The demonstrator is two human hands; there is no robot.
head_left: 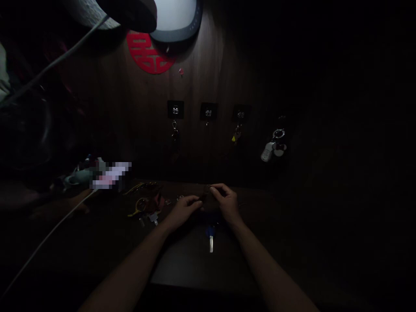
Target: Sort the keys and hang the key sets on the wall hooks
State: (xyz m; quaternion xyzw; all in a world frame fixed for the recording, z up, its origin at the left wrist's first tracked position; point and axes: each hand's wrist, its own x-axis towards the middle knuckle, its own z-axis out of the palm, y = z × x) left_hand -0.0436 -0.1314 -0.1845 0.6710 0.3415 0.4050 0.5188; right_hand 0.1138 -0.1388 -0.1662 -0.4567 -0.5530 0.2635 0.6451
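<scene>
Just above the tabletop, my left hand (186, 209) and my right hand (229, 203) come together, fingers closed in a pinch. Between their fingertips is a small, dark thing, too dim to make out. Below them, on the table, lies a key with a blue head (211, 233) and a bright metal blade. To the left of my left hand sits a small heap of keyrings and cords (147, 204), with a yellow strap and a reddish piece in it. A pale key-like piece (154, 218) lies at its near side.
Several dark hook plates (176, 110) are stuck on the wooden wall, some with keys (237, 135) hanging. A keyring with a pale fob (268, 151) hangs at right. A lamp (175, 19) shines above a red paper cutout (151, 56). Another person's hand (76, 203) rests at left, near a white cable (55, 229).
</scene>
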